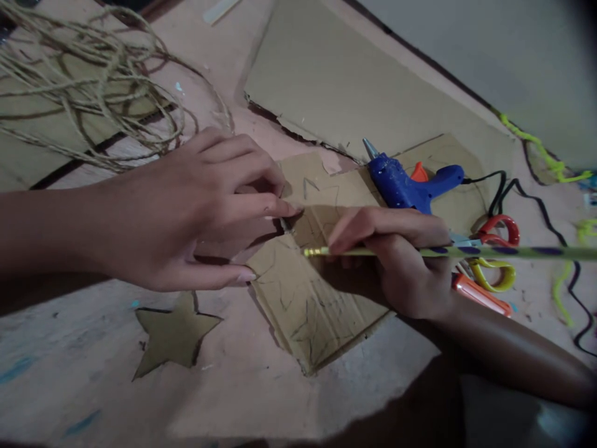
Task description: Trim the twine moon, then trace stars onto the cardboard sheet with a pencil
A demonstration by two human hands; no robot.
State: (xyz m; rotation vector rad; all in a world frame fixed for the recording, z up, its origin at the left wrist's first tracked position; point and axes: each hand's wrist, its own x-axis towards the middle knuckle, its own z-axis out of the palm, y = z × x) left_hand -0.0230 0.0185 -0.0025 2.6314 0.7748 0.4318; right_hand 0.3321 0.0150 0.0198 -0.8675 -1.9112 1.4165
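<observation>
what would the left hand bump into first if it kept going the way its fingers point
Probably the right hand with its pencil: the left hand points right across the cardboard piece it presses, its fingertips close to them. Depth is unclear.

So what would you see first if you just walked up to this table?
Two hands meet over a pencil-marked cardboard piece at the centre: the left hand presses it, the right hand holds a green pencil. A blue glue gun lies just behind, a cardboard star in front.
</observation>
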